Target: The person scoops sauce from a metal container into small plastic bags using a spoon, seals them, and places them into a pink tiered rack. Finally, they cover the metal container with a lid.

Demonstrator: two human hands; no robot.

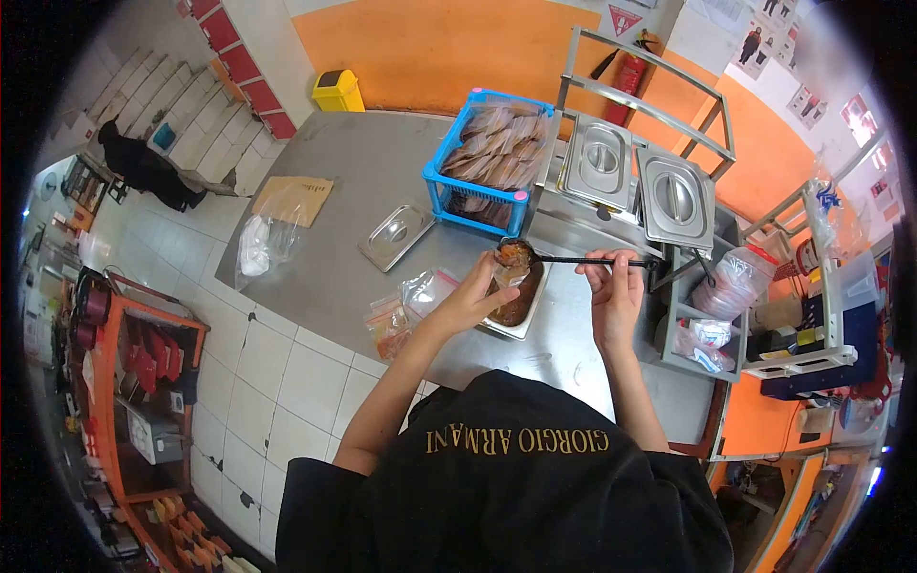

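Note:
My right hand (616, 286) is closed around the long black handle of a ladle (573, 259). The ladle's bowl, filled with reddish-brown sauce, is tilted at the mouth of a small clear plastic bag (511, 274). My left hand (472, 304) pinches that bag from the side. Just below both is a steel food pan (521, 331) with brown sauce in it, partly hidden by my left hand. On the table beside my left wrist lie a filled clear bag (389, 329) with orange-red contents and a clear zip bag (428, 289).
A steel lid (396, 236) lies on the steel table (344, 158). Behind it stands a blue basket (432, 181) of packed brown items. Lidded steel pans (600, 158) sit at the back right. A grey crate (680, 320) with bagged goods is right of my right hand.

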